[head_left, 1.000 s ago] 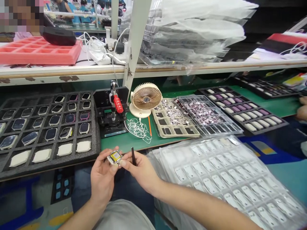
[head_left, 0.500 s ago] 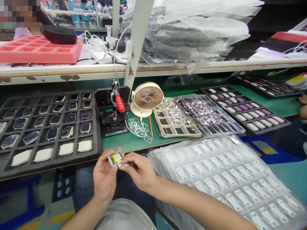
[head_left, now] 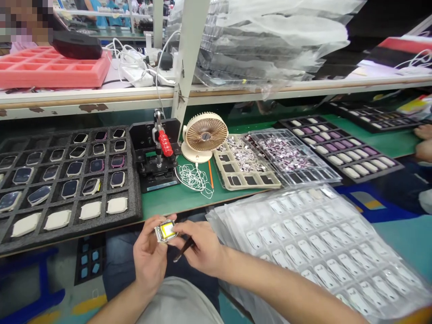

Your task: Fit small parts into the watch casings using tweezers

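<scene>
My left hand (head_left: 150,252) grips an opened smartwatch case (head_left: 166,230) by its edges. The case is silvery, with a yellow-bordered white block inside, and it is tilted up towards me. My right hand (head_left: 202,247) is closed around a dark slim tool (head_left: 184,249), whose exact kind I cannot make out. Its index fingertip touches the white block at the right side of the case. Both hands are above my lap, just in front of the bench edge.
A black foam tray (head_left: 70,180) of watches lies left. Behind are a press with red handle (head_left: 165,143), a fan (head_left: 205,132), tangled white cord (head_left: 194,180) and trays of small parts (head_left: 249,157). Bagged trays of white pieces (head_left: 303,243) lie right. A co-worker's hand (head_left: 424,139) shows at far right.
My right index finger has moved onto the inside of the watch case. The dark tool in my right hand now shows below the fingers. The view has shifted slightly.
</scene>
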The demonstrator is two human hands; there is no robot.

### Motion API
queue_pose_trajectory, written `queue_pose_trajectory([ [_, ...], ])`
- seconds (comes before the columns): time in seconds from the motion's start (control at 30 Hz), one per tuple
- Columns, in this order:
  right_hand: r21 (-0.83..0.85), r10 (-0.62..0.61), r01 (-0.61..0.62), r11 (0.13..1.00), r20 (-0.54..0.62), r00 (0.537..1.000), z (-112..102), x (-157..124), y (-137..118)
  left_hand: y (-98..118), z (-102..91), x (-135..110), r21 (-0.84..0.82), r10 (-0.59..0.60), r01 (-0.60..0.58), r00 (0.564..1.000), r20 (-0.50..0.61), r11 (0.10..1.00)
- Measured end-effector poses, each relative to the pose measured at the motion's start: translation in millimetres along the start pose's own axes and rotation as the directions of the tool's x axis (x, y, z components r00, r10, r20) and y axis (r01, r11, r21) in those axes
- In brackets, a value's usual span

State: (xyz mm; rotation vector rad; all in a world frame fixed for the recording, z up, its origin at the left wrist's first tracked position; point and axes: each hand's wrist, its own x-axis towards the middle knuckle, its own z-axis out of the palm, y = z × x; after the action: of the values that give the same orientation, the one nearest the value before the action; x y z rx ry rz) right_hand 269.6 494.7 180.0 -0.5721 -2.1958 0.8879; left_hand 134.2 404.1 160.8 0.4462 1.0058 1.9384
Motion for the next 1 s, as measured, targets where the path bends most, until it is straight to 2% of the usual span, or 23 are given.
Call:
queue_pose_trajectory([
  [0.1, -0.015, -0.001, 0.0, 1.0, -0.017, 1.0, -2.6, -3.4, -10.6, 0.2, 4.5, -4.3, -0.012, -0.035, 0.035, 0.999, 0.015, 0.999],
  [0.17, -0.005, 0.031, -0.031, 0.999, -0.019, 0.999, -6.9, -8.2, -18.6, 0.5, 7.6, -8.0, -0.029, -0.136, 0.136, 0.991, -0.009, 0.99],
  [0.27, -0.042, 0.098, -0.097, 0.994, 0.014, 0.995, -26.3, -21.4, -21.2, -1.6, 8.3, -9.3, -0.033, -0.349, 0.348, 0.936, -0.044, 0.937],
  [0.33, -0.178, 0.216, -0.205, 0.962, 0.046, 0.975, -53.7, -36.0, -14.4, -6.3, 5.5, -5.6, -0.016, -0.463, 0.463, 0.886, -0.037, 0.886],
  [0.37, -0.291, 0.332, -0.307, 0.906, 0.04, 0.942, -71.4, -45.2, -9.5, -9.5, 3.5, -3.0, -0.004, -0.505, 0.505, 0.863, -0.03, 0.863],
  [0.4, -0.408, 0.464, -0.423, 0.809, 0.0, 0.886, -90.4, -55.4, -4.3, -12.8, 1.4, -0.6, 0.01, -0.539, 0.539, 0.842, -0.022, 0.842],
  [0.43, -0.51, 0.588, -0.534, 0.675, -0.066, 0.806, -109.5, -66.0, 1.0, -15.9, -0.5, 1.5, 0.027, -0.567, 0.568, 0.823, -0.015, 0.823],
  [0.5, -0.612, 0.723, -0.658, 0.439, -0.194, 0.663, -141.4, -86.5, 10.9, -21.2, -3.0, 4.0, 0.053, -0.62, 0.619, 0.785, 0.012, 0.784],
  [0.57, -0.639, 0.772, -0.69, 0.34, -0.23, 0.593, -158.7, -102.7, 18.5, -25.0, -2.7, 4.2, 0.069, -0.657, 0.654, 0.752, 0.052, 0.753],
  [0.67, -0.663, 0.818, -0.691, 0.287, -0.205, 0.537, -159.7, -115.1, 23.1, -28.7, 2.1, 1.7, 0.092, -0.677, 0.67, 0.729, 0.1, 0.736],
  [0.8, -0.654, 0.823, -0.704, 0.276, -0.217, 0.525, -152.9, -115.5, 17.0, -31.1, 6.5, -2.6, 0.089, -0.674, 0.67, 0.719, 0.172, 0.737],
  [0.87, -0.624, 0.8, -0.731, 0.275, -0.274, 0.534, -149.1, -113.6, 10.5, -30.6, 6.0, -4.4, 0.077, -0.676, 0.678, 0.705, 0.214, 0.731],
  [0.93, -0.536, 0.735, -0.772, 0.342, -0.359, 0.575, -136.5, -111.0, 2.2, -28.3, 5.3, -5.9, 0.083, -0.675, 0.682, 0.688, 0.266, 0.727],
  [1.0, -0.378, 0.655, -0.78, 0.498, -0.425, 0.624, -111.3, -106.2, -7.4, -24.4, 5.6, -7.4, 0.111, -0.678, 0.685, 0.662, 0.318, 0.72],
])
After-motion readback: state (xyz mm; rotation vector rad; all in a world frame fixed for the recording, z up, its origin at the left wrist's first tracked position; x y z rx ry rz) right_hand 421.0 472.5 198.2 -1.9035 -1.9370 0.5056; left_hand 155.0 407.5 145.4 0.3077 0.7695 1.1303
